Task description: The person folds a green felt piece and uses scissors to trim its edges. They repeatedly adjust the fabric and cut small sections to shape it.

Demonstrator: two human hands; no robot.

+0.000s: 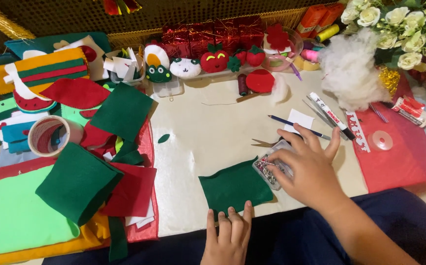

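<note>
At the bottom centre of the frame, the left hand (228, 235) lies flat, fingers spread, pressing the near edge of a dark green felt piece (235, 188) that sits on the white tabletop (208, 132). It grips nothing, only pins the cloth down. Just right of it, the right hand (308, 169) is curled over a small clear box of pins (271, 169) touching the felt's right corner; the fingertips dip toward the pins, but whether one is pinched I cannot tell, since the fingers cover the spot.

The likely mishaps: a pricked fingertip from reaching among loose points, or the box tipping and scattering pins if the hand drags it. The felt could slide if the flat hand lifts.

Above the right hand, a blue pencil (296, 123) crosses a white paper slip (300, 119), with what looks like scissors (264, 143) half hidden by the fingers. Farther up right, white stuffing (350, 73) sits beside cream flowers (409, 34). At left, stacked felt sheets (80, 181) bury whatever lies beneath; a tape roll (50, 135) sits among them.
</note>
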